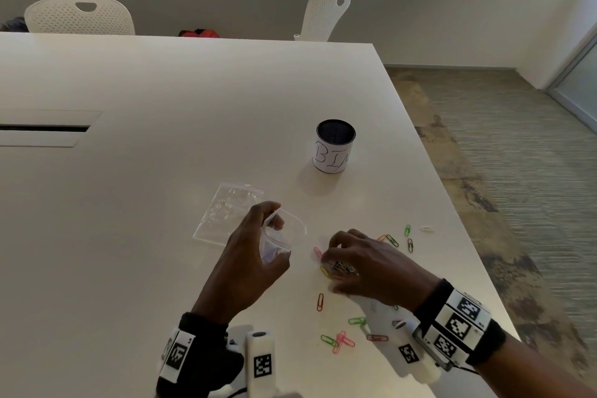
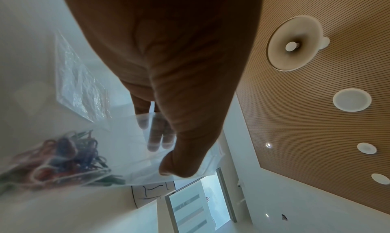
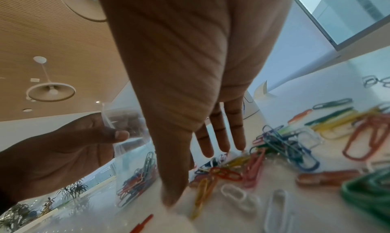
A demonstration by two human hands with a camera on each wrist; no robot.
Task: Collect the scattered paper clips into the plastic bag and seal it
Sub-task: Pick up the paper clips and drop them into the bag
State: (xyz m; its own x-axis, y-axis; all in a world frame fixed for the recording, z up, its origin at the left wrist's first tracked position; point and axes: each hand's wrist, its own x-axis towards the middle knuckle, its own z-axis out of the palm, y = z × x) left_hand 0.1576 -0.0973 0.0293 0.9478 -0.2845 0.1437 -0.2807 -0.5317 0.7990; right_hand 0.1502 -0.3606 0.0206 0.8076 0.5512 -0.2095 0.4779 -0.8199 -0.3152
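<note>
My left hand [image 1: 277, 233] holds a small clear plastic bag [image 1: 274, 249] upright just above the white table, its mouth open toward the right. In the left wrist view the thumb and fingers [image 2: 156, 136] pinch the bag's rim, and several coloured paper clips [image 2: 63, 156] lie in its bottom. To the bag's right, my right hand [image 1: 332, 268] is spread over a pile of paper clips [image 1: 342, 266]. Its straight fingertips [image 3: 221, 146] touch that pile [image 3: 274, 144], with the thumb apart. More loose clips [image 1: 342, 339] lie near the front edge and others [image 1: 400, 237] beyond the right hand.
A second clear bag [image 1: 226, 213] lies flat behind the left hand. A cup labelled BIN [image 1: 334, 147] stands further back. The table edge [image 1: 452, 203] runs close along the right of the clips. White chairs [image 1: 80, 14] stand at the far side.
</note>
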